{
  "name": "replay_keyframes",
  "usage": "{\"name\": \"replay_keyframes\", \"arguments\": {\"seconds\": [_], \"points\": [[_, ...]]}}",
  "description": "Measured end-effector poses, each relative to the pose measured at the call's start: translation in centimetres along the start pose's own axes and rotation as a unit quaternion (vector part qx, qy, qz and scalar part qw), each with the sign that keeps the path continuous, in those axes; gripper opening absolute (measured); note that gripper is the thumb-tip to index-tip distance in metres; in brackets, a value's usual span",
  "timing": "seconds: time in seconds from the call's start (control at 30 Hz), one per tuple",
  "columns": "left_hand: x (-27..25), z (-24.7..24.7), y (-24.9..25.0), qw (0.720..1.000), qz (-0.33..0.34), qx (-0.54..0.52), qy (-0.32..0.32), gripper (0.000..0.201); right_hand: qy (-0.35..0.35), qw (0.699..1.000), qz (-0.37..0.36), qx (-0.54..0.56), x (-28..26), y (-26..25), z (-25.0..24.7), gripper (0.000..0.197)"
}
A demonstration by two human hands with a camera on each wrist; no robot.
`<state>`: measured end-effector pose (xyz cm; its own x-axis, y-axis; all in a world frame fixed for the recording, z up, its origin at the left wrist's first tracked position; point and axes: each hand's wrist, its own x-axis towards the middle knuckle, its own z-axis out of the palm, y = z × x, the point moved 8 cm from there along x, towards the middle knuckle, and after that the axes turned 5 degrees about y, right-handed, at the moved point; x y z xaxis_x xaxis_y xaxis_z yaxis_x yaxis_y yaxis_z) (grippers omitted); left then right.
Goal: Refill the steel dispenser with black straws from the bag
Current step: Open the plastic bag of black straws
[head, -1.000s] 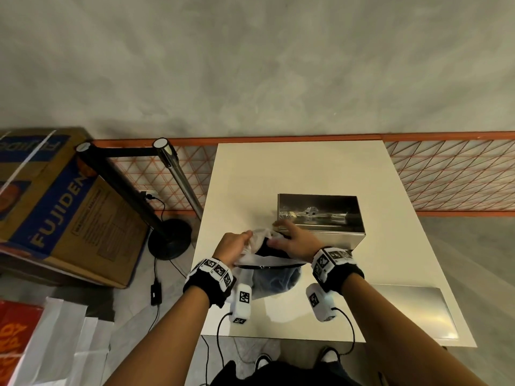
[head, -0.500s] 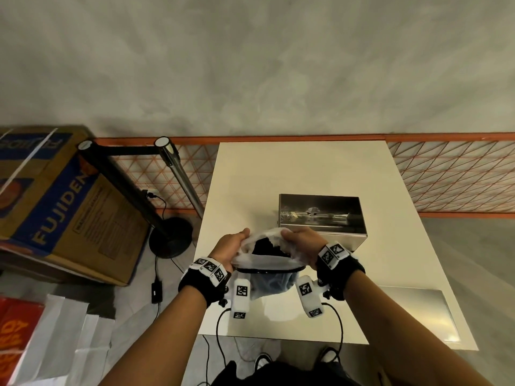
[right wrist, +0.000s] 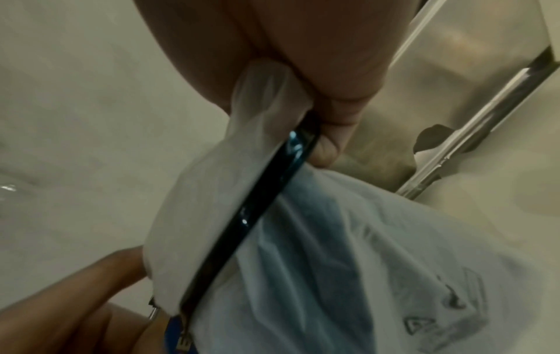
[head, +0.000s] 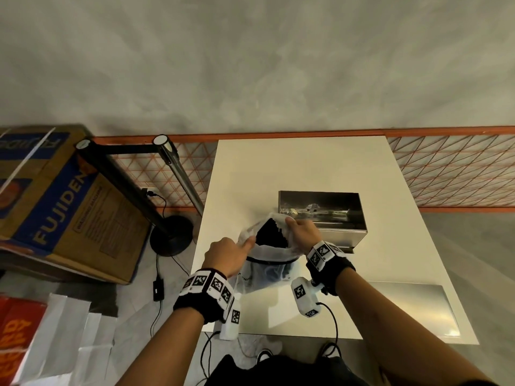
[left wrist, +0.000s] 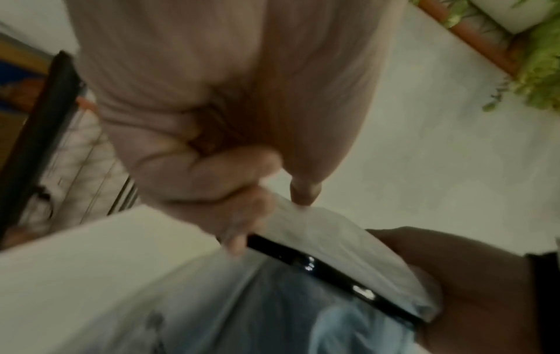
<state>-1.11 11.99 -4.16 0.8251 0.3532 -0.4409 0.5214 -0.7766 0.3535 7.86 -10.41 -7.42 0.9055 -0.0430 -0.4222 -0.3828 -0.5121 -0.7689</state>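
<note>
We've got left hand point(head: 228, 253) and right hand point(head: 303, 231) fingers pinching the straw bag point(head: 267, 263) mouth, just before the steel dispenser point(head: 320, 215). Risk: thin plastic slips, black straws point(head: 271, 232) spill across the worktop point(head: 301, 162).

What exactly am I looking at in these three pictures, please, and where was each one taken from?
There is no machine here: a person works with bare hands and wears cameras. The wide picture comes from a head camera looking down; the two close, blurry ones come from cameras strapped at each wrist. On the white table stands a steel box, the straw dispenser, with a flat metal sheet nearer the person. The left hand and right hand each pinch the rim of a thin plastic bag, pulling its mouth open. The dark bundle inside is black straws.
</note>
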Motion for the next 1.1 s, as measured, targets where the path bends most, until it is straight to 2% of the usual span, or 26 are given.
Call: {"name": "replay_keyframes", "arguments": {"seconds": [0.07, 0.17, 0.23, 0.3, 0.4, 0.47, 0.53, 0.6, 0.7, 0.77, 0.83, 0.97, 1.03, 1.1], "points": [[-0.3, 0.7, 0.1, 0.997, -0.022, -0.076, -0.011, 0.094, -0.012, 0.999, -0.007, 0.039, -0.7, -0.3, 0.4, 0.042], [-0.9, 1.7, 1.5, 0.976, -0.035, -0.211, -0.039, 0.062, -0.060, 0.988, -0.030, 0.141, -2.7, -1.3, 1.0, 0.028], [-0.9, 2.4, 2.1, 0.951, -0.041, -0.302, -0.041, 0.041, -0.095, 0.969, -0.009, 0.228, -3.7, -1.2, 1.1, 0.026], [-0.8, 3.3, 1.7, 0.900, -0.085, -0.425, -0.044, 0.023, -0.096, 0.967, 0.016, 0.234, -4.4, -0.9, 0.2, 0.025], [-1.1, 4.1, 1.8, 0.816, -0.124, -0.560, -0.071, 0.015, -0.095, 0.986, 0.053, 0.124, -5.0, 0.5, -1.1, 0.020], [-1.5, 4.1, 2.4, 0.787, -0.124, -0.598, -0.086, 0.014, -0.119, 0.985, 0.083, 0.098, -5.6, 0.8, -0.9, 0.021], [-1.6, 4.2, 2.9, 0.782, -0.123, -0.604, -0.091, 0.016, -0.125, 0.978, 0.101, 0.132, -6.2, 0.5, -0.6, 0.024], [-1.6, 4.4, 3.4, 0.800, -0.111, -0.583, -0.089, 0.017, -0.078, 0.980, 0.113, 0.148, -6.0, 0.0, -1.1, 0.038], [-1.6, 4.4, 3.8, 0.823, -0.088, -0.557, -0.073, 0.017, 0.005, 0.997, 0.068, 0.042, -5.1, -1.7, -2.3, 0.064], [-1.6, 4.4, 3.8, 0.827, -0.080, -0.552, -0.064, 0.018, 0.018, 0.998, 0.015, -0.057, -4.6, -2.8, -2.2, 0.068], [-1.7, 4.4, 3.7, 0.827, -0.080, -0.554, -0.057, 0.017, 0.007, 0.995, 0.012, -0.095, -4.3, -3.1, -1.6, 0.055], [-1.4, 4.2, 1.6, 0.791, -0.144, -0.593, -0.043, 0.014, -0.012, 0.999, 0.037, -0.015, -4.9, -2.8, -1.1, 0.011], [-1.1, 4.1, 0.8, 0.783, -0.163, -0.598, -0.045, 0.031, -0.020, 0.998, 0.039, 0.038, -5.1, -2.0, -0.6, 0.012], [-0.9, 3.7, 0.5, 0.793, -0.170, -0.583, -0.049, 0.044, -0.024, 0.996, 0.038, 0.079, -5.1, -1.3, 0.0, 0.013]]}}
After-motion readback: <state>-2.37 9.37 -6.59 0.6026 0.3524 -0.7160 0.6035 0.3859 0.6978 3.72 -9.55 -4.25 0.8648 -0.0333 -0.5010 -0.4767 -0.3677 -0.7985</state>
